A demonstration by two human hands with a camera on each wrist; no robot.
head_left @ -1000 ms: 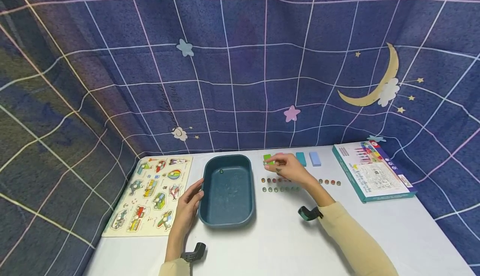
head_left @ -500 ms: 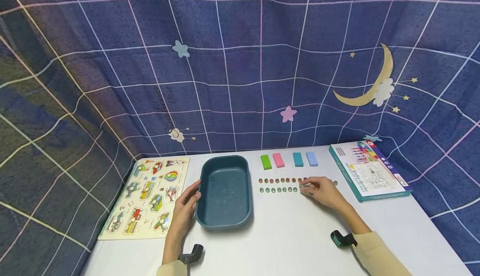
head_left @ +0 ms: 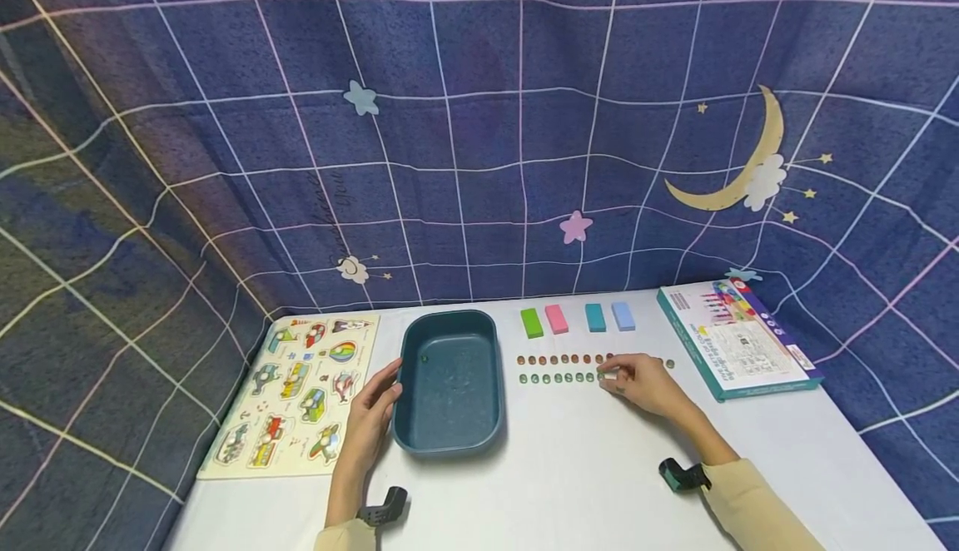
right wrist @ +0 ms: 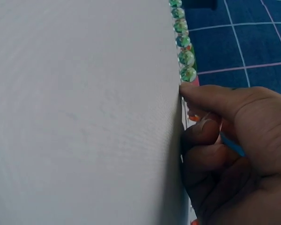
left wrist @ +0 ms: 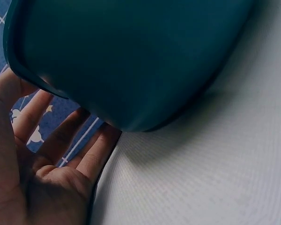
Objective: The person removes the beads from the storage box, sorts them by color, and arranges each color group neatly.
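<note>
My right hand (head_left: 640, 380) is at the right end of a row of small, round, green glass gems (head_left: 558, 379). Its thumb and finger pinch one green gem (head_left: 600, 376) close to the tabletop; in the right wrist view the fingertips mostly hide it. Behind lies a row of reddish gems (head_left: 554, 360), partly covered by this hand. My left hand (head_left: 370, 418) rests against the left wall of a dark teal tray (head_left: 448, 449), its fingers extended and touching the outside near the rim. One small green gem (head_left: 424, 359) lies inside the tray.
Green (head_left: 531, 324), pink (head_left: 557, 319), teal (head_left: 595, 318) and light blue blocks (head_left: 623, 316) stand behind the gem rows. A picture puzzle board (head_left: 288, 393) lies left of the tray. A flat printed box (head_left: 737, 343) lies at the right, and a patterned curtain (head_left: 464, 135) hangs behind.
My right hand moved from near the green block rightward and toward me, to the end of the green row. Over the last half second it barely moved. The left hand stayed at the tray.
</note>
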